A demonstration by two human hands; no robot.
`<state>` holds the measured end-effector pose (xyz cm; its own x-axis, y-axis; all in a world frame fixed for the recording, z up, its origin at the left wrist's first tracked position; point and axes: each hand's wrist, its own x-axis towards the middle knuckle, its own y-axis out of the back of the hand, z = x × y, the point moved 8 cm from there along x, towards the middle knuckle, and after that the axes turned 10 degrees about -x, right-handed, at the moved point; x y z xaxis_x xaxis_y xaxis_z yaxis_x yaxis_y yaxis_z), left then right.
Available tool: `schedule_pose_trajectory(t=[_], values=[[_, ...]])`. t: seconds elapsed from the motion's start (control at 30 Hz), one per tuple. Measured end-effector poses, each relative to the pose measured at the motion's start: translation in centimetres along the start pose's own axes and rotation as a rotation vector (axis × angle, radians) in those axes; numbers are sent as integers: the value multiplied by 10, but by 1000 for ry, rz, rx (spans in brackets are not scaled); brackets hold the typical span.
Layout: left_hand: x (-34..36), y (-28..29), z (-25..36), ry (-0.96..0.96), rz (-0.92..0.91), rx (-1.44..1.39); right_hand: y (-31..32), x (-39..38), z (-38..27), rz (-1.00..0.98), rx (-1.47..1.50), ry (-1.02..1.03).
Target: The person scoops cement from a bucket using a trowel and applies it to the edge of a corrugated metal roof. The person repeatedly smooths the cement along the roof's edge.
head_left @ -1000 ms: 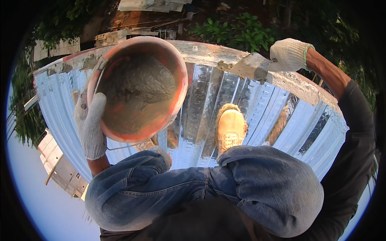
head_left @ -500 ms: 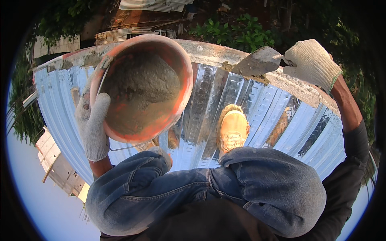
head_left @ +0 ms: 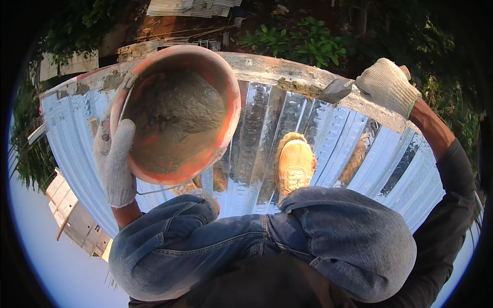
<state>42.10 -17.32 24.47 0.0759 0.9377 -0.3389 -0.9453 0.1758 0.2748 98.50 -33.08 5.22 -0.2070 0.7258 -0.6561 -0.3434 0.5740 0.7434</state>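
My left hand, in a white knit glove, grips the side of an orange-red bucket of wet grey mortar, with its wire handle beside my fingers. My gloved right hand is closed round a trowel, whose blade is tilted against the mortar-smeared concrete ledge along the roof edge. A patch of fresh mortar lies on the ledge just left of the blade.
A corrugated metal roof lies under me, with my tan shoe on it and my bent knees close below. Beyond the ledge are green plants, metal sheets on dirt and a building at lower left.
My right hand shifted right and back slightly, and the trowel blade now sits more steeply tilted and lower on the ledge. The bucket moved right, then back left.
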Motion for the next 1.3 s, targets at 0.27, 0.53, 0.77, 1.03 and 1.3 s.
schedule_pose_trajectory(t=[0.27, 0.53, 0.77, 1.03, 1.3], values=[[1, 16, -14, 13, -10, 40, 60, -14, 16, 28, -236, -58], [2, -3, 2, -9, -42, 45, 56, 2, -12, 113, -91, -52], [-3, 1, 7, -9, -31, 58, 53, 6, -26, 49, -113, -9], [1, 2, -1, 1, -35, 26, 99, 1, -31, 228, -13, -71], [1, 5, -4, 3, -44, 35, 63, -1, -50, 118, -59, -6]])
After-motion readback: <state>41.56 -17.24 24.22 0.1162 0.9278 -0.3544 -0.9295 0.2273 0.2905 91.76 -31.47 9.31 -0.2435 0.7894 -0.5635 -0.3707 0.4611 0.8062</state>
